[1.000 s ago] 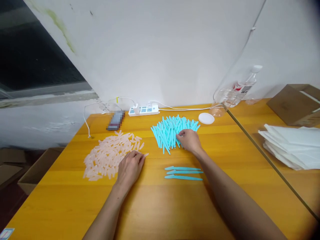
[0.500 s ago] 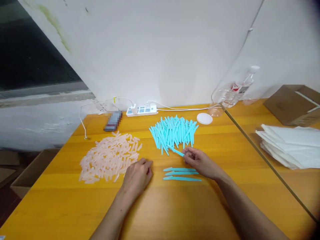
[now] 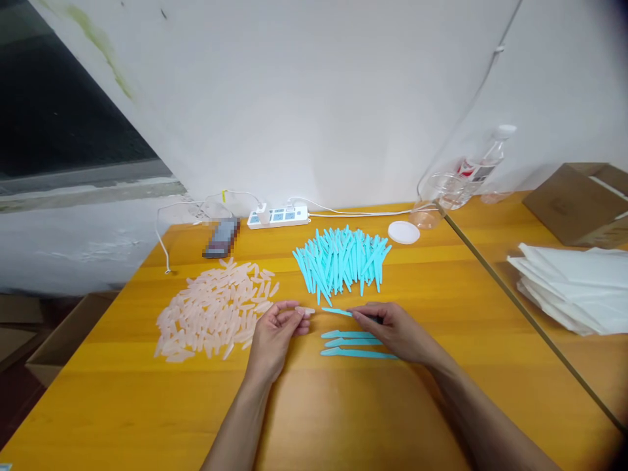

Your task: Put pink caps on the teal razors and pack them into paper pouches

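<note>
Two-handed alignment of small parts at the centre of the frame. The left hand (image 3: pixel 275 333) pinches a pale translucent sheath (image 3: pixel 306 310) between thumb and fingers; the right hand (image 3: pixel 396 329) holds a turquoise razor (image 3: pixel 336 311), apparently an eyebrow razor, its free end pointing left at the sheath. The two facing ends are just apart and nearly level, the razor sloping slightly down to the right. By judgement, good practice here is to keep both pieces on one line, hold the sheath lightly so that its thin wall is not squeezed narrow, and keep the fingertips behind the razor's leading end. Which end of the sheath is open is too small to tell.

Pose: the left forearm rises from the bottom centre, its wrist bent so that the curled fingers face right; the right forearm enters from the lower right, fingers reaching left, the back of the hand turned outward. Each grip is narrow, closed about its single piece. Just below the held razor, three turquoise razors (image 3: pixel 350 342) lie in a row on the desk (image 3: pixel 324 418); the sheath pile (image 3: pixel 210 307) occupies left of centre, the razor pile (image 3: pixel 343 261) upper centre.
</note>
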Demonstrator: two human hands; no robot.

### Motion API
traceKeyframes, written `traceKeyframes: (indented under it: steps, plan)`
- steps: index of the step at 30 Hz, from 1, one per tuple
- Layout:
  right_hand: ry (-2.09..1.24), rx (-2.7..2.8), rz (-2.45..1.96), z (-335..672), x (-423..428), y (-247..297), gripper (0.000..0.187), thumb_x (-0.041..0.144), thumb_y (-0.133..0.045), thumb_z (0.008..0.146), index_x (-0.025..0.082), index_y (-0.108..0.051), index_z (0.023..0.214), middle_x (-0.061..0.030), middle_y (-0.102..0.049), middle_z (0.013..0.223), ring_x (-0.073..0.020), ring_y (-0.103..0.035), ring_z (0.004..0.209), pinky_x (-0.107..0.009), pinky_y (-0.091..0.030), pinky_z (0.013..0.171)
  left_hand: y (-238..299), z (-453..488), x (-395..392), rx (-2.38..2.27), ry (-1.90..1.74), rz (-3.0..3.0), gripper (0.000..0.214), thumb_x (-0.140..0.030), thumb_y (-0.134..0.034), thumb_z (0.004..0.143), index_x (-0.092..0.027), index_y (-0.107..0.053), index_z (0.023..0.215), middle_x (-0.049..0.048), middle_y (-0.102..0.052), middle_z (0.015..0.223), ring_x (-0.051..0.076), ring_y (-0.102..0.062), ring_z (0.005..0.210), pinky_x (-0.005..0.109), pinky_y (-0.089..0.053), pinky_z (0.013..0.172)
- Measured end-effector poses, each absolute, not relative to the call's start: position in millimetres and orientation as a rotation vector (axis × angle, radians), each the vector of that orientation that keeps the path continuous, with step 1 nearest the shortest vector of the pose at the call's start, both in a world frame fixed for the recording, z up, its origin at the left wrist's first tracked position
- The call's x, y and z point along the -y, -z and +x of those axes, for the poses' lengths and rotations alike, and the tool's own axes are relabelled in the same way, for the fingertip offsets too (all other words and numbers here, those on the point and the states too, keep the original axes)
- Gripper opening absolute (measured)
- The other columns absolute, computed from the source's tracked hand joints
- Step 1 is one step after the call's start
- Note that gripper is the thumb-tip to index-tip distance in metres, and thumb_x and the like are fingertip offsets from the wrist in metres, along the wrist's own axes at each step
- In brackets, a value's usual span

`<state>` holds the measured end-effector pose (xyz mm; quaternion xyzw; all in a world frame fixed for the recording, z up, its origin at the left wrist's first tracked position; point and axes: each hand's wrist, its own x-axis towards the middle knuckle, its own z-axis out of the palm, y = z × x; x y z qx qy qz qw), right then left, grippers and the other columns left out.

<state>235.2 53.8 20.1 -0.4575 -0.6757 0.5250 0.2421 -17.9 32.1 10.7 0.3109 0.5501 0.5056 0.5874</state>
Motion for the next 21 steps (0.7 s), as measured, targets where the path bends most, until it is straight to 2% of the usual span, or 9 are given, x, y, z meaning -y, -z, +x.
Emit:
traceKeyframes:
  steps: [4, 7, 11, 14, 18, 21]
  plan:
    - [-1.174, 1.963, -1.285, 231.3, -50.0, -12.9, 0.041, 0.05, -0.049, 0.098, 0.022, -0.077, 0.108, -0.004, -0.065, 0.081, -0.0164, -0.054, 0.071, -0.026, -0.039, 0.063, -8.4, -14.0, -28.9, -1.3, -1.166, 0.704, 0.045, -0.04, -0.088, 0.069, -0.011, -0.064, 0.094, 0.0091, -0.079, 0.087, 0.014, -0.072, 0.073, 0.024, -0.059, 0.07]
    - [-1.104, 2.025, -1.281, 229.2, -49.1, -10.6, 0.039, 0.045, -0.047, 0.101, 0.023, -0.076, 0.114, -0.0043, -0.065, 0.08, -0.0161, -0.056, 0.071, -0.026, -0.04, 0.064, -7.1, -11.7, -27.6, -1.314, -1.103, 0.758, 0.042, -0.042, -0.086, 0.071, -0.011, -0.066, 0.092, 0.0082, -0.078, 0.082, 0.013, -0.071, 0.07, 0.023, -0.058, 0.069]
    - [-1.094, 2.075, -1.269, 226.9, -49.2, -19.1, 0.035, 0.04, -0.047, 0.102, 0.024, -0.075, 0.116, -0.0042, -0.067, 0.082, -0.0157, -0.058, 0.072, -0.025, -0.04, 0.064, -5.2, -4.7, -25.7, -1.316, -1.043, 0.836, 0.038, -0.045, -0.082, 0.076, -0.013, -0.067, 0.091, 0.0076, -0.078, 0.081, 0.014, -0.071, 0.07, 0.024, -0.057, 0.069]
    - [-1.102, 2.183, -1.213, 227.4, -42.6, -31.3, 0.03, 0.036, -0.048, 0.102, 0.025, -0.076, 0.108, -0.0033, -0.068, 0.084, -0.0151, -0.06, 0.074, -0.025, -0.041, 0.066, -9.1, -2.0, -17.1, -1.333, -0.941, 1.053, 0.031, -0.044, -0.077, 0.082, -0.015, -0.071, 0.091, 0.0062, -0.077, 0.078, 0.015, -0.07, 0.068, 0.024, -0.055, 0.066]
    - [-1.002, 2.316, -1.186, 231.6, -18.1, -33.9, 0.021, 0.03, -0.055, 0.099, 0.027, -0.074, 0.108, -0.003, -0.069, 0.088, -0.0156, -0.063, 0.075, -0.025, -0.043, 0.068, -15.7, -7.7, 5.7, -1.257, -0.781, 1.73, 0.016, -0.031, -0.069, 0.091, -0.023, -0.077, 0.102, 0.0049, -0.076, 0.092, 0.015, -0.068, 0.079, 0.025, -0.052, 0.07]
    - [-0.785, 2.385, -1.174, 233.2, 2.2, -19.3, 0.019, 0.023, -0.058, 0.096, 0.025, -0.074, 0.106, -0.006, -0.07, 0.093, -0.0198, -0.065, 0.085, -0.029, -0.047, 0.076, -9.3, -10.3, 19.3, -1.163, -0.764, 2.114, 0.02, -0.022, -0.064, 0.094, -0.025, -0.074, 0.111, 0.0049, -0.074, 0.096, 0.017, -0.066, 0.087, 0.028, -0.052, 0.077]
